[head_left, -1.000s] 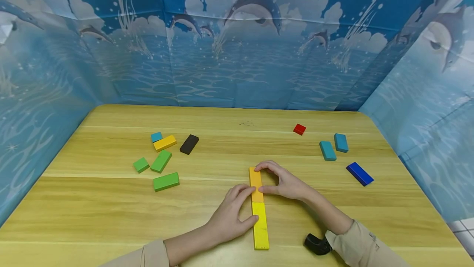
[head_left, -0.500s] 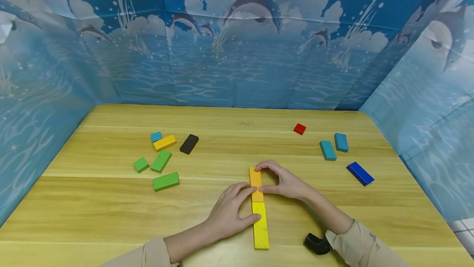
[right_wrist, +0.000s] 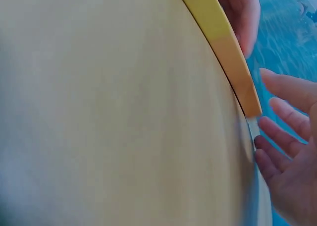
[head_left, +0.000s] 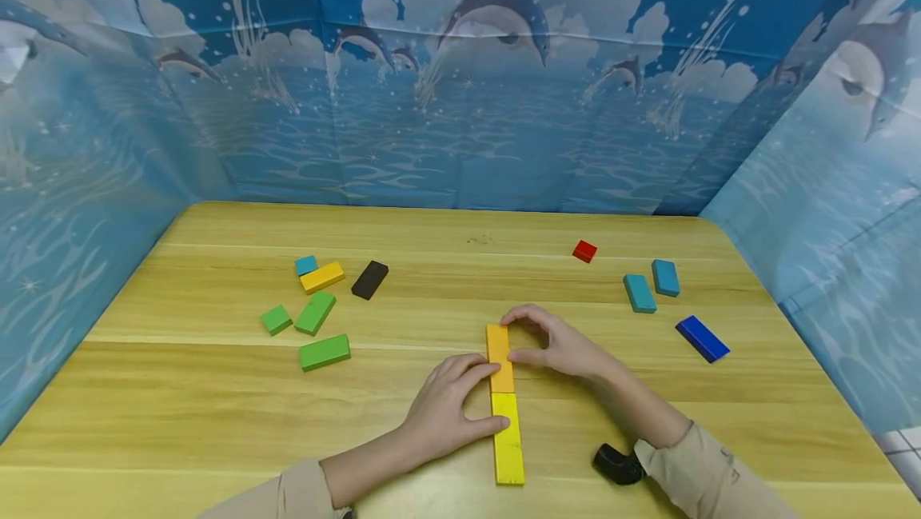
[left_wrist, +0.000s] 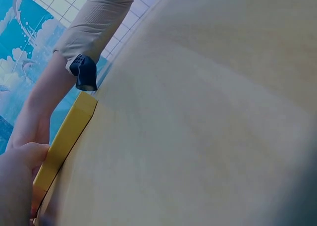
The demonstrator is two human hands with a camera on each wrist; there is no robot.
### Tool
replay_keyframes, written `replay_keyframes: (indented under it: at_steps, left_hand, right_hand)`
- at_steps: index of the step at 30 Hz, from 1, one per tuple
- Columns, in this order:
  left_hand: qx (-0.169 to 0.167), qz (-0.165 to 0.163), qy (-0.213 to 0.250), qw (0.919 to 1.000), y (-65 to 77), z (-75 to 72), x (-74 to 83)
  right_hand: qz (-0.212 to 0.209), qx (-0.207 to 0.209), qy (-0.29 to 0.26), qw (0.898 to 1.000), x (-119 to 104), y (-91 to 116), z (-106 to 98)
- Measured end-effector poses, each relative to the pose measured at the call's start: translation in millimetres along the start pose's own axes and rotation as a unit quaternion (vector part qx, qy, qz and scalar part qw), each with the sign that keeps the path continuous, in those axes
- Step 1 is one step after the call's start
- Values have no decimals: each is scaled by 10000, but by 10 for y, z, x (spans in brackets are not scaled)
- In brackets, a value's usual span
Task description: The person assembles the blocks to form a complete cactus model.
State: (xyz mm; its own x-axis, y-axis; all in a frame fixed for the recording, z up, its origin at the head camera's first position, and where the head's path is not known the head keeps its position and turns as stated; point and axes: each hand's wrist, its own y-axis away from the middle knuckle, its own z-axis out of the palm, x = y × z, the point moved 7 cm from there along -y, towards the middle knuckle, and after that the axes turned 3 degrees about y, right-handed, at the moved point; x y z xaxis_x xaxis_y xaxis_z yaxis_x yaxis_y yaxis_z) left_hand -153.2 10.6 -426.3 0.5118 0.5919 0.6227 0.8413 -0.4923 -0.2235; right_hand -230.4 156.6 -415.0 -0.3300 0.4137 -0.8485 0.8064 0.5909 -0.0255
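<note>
Fingers of the left hand (head_left: 442, 405) spread apart, clamped on nothing: thumb on the yellow block (head_left: 508, 455), a fingertip on the orange block (head_left: 500, 343). Span bridges the joint, so probably both pieces are steadied at once and kept from drifting apart.

Right hand (head_left: 564, 347): thumb and fingers apart, lightly bent, nothing gripped. Thumb just beside the orange block's right side, forefinger by its far corner; right wrist view suggests a slight gap, though contact is hard to judge. Placing looks suited to guarding the side and far end.

Orange and yellow lie end to end, flat on the table (head_left: 216, 423), straight out from the person, orange farther. Within easy reach of both hands, presumably why they sit mid-table.

Black object (head_left: 615, 463) at the right sleeve (head_left: 701, 467), likely worn gear.

Farther left: three green blocks (head_left: 325, 353), a black block (head_left: 370, 280), an amber block (head_left: 322, 277) close against a small blue one (head_left: 305, 265). Farther right: a red block (head_left: 585, 251), two teal blocks (head_left: 639, 293), a dark blue block (head_left: 702, 339). Loose scatter, mixed angles; both groups well apart from the hands, leaving them elbow room. Dolphin curtain (head_left: 460, 143) behind.
</note>
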Motion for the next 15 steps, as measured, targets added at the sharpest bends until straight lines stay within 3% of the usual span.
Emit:
replay_keyframes:
  at_steps: [6, 11, 15]
  left_hand:
    - [87, 53, -7, 9999, 8, -4, -1]
    - [69, 35, 25, 10000, 14, 7, -4]
    - [52, 28, 28, 10000, 9, 12, -5]
  right_hand:
    - [197, 1200, 220, 9923, 135, -73, -494]
    - [498, 2412, 348, 9686, 315, -68, -963]
    - [834, 2986, 485, 9495, 461, -52, -1209]
